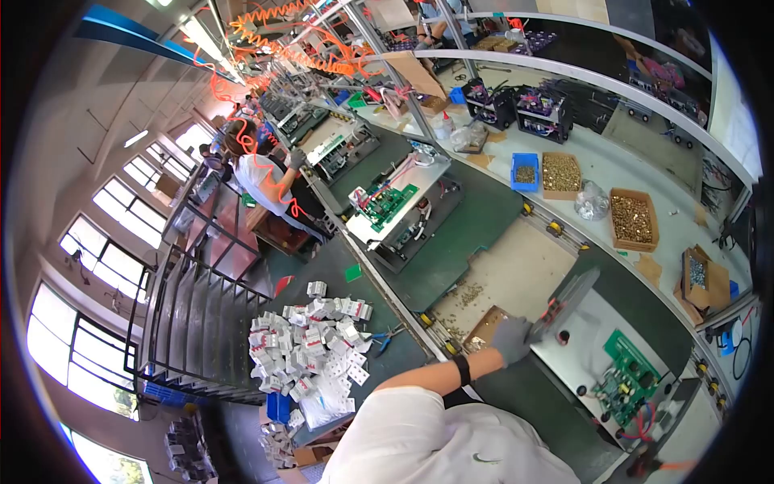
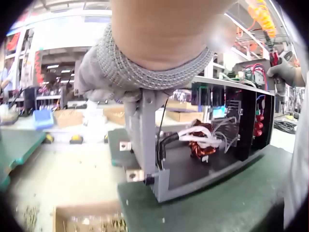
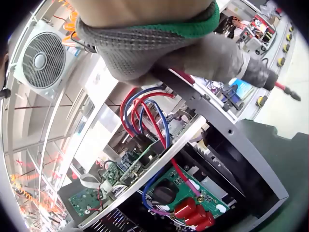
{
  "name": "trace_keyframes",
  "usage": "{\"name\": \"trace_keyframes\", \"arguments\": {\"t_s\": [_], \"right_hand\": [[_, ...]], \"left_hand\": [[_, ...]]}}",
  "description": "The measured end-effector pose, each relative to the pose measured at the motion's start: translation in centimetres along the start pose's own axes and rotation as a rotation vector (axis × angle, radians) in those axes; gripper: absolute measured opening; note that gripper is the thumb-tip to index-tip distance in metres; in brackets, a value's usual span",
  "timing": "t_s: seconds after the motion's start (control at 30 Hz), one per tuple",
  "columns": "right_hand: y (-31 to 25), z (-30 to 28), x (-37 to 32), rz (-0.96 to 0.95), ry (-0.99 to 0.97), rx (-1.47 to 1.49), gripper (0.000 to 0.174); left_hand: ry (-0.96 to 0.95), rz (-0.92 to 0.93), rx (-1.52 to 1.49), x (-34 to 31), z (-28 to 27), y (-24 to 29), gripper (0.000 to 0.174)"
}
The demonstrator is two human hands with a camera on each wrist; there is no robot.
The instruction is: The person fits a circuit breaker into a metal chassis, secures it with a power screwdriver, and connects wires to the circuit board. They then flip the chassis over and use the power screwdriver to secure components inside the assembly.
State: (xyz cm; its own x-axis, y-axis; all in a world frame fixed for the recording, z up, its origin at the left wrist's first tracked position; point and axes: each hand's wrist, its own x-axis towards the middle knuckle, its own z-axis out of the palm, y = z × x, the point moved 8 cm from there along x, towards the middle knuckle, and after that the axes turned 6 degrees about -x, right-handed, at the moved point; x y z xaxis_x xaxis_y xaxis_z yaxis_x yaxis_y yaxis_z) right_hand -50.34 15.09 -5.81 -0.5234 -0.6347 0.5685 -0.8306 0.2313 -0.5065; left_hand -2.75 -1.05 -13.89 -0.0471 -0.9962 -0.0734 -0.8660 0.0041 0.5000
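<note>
My left hand point(image 1: 512, 340), in a grey glove, grips the upper edge of the grey end panel point(image 2: 140, 130) of an open-sided metal machine chassis point(image 2: 207, 181). A green circuit board point(image 1: 629, 375) sits on top of the chassis. Inside, a copper-wound coil point(image 2: 200, 140) with white leads shows in the left wrist view. At the machine's other end, my gloved right hand point(image 3: 207, 55) holds a power screwdriver point(image 3: 260, 72), its red-banded bit pointing past the panel frame point(image 3: 241, 150). Red and blue wires point(image 3: 145, 113) loop up beside that hand.
White boxy parts point(image 1: 310, 347) are heaped on the left bench beside pliers point(image 1: 387, 339). Another chassis point(image 1: 395, 202) stands farther along the line. Cardboard boxes of brass hardware point(image 1: 633, 218) and a blue bin point(image 1: 524, 172) line the far bench. A low carton point(image 1: 488, 323) lies near my left hand.
</note>
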Motion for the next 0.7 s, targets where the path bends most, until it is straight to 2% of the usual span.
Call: {"name": "trace_keyframes", "arguments": {"t_s": [0.03, 0.07, 0.1, 0.17, 0.2, 0.23, 0.3, 0.33, 0.4, 0.43, 0.47, 0.57, 0.63, 0.7], "right_hand": [[0.8, 0.0, -1.4, 0.003, 0.029, 0.029, 0.038], [1.7, 0.1, -2.7, 0.007, 0.059, 0.057, 0.037], [2.7, 0.1, -4.0, 0.011, 0.082, 0.081, 0.035], [4.9, -0.9, -6.3, 0.012, 0.131, 0.119, 0.033], [5.9, -0.7, -6.8, 0.045, 0.092, 0.114, 0.029], [6.6, -0.9, -7.3, 0.045, 0.108, 0.117, 0.029], [7.3, -1.0, -8.1, 0.12, 0.102, 0.185, 0.025], [6.9, -1.6, -8.1, 0.12, 0.112, 0.194, 0.025], [6.4, -2.5, -8.3, 0.329, 0.008, 0.325, 0.025], [7.0, -2.1, -8.4, 0.326, 0.015, 0.327, 0.025], [8.2, -1.5, -9.0, 0.423, -0.004, 0.378, 0.024], [13.4, -0.8, -10.9, 0.687, -0.055, 0.508, 0.024], [17.0, -0.3, -12.4, 0.858, -0.082, 0.6, 0.024], [20.0, 0.2, -14.9, 1.041, -0.116, 0.695, 0.024]], "left_hand": [[-0.036, -0.054, -0.049, -0.7, 1.1, -1.7, 0.044], [-0.093, -0.064, -0.018, -1.5, -0.5, -0.1, 0.053], [-0.096, -0.063, -0.006, -1.8, -0.5, -0.4, 0.053], [0.067, 0.058, 0.014, -2.4, -0.8, 0.4, 0.042], [-0.13, -0.034, 0.068, -2.3, -0.3, 0.6, 0.048], [-0.121, -0.021, 0.069, -2.0, 0.0, 0.8, 0.048], [-0.235, -0.072, -0.005, -2.2, 2.7, 0.4, 0.057], [-0.188, -0.035, -0.091, -2.3, 3.0, 0.9, 0.066], [-0.242, -0.029, -0.041, -2.5, 3.3, 3.2, 0.063], [-0.305, -0.03, 0.0, -2.7, 4.0, 4.4, 0.06], [-0.299, -0.022, -0.002, -2.6, 4.9, 5.3, 0.06], [-0.358, 0.016, 0.056, -2.9, 11.3, 9.3, 0.056], [-0.45, 0.108, 0.075, -3.1, 17.2, 12.9, 0.045], [-0.359, 0.266, 0.034, -4.2, 20.4, 18.1, 0.031]]}}
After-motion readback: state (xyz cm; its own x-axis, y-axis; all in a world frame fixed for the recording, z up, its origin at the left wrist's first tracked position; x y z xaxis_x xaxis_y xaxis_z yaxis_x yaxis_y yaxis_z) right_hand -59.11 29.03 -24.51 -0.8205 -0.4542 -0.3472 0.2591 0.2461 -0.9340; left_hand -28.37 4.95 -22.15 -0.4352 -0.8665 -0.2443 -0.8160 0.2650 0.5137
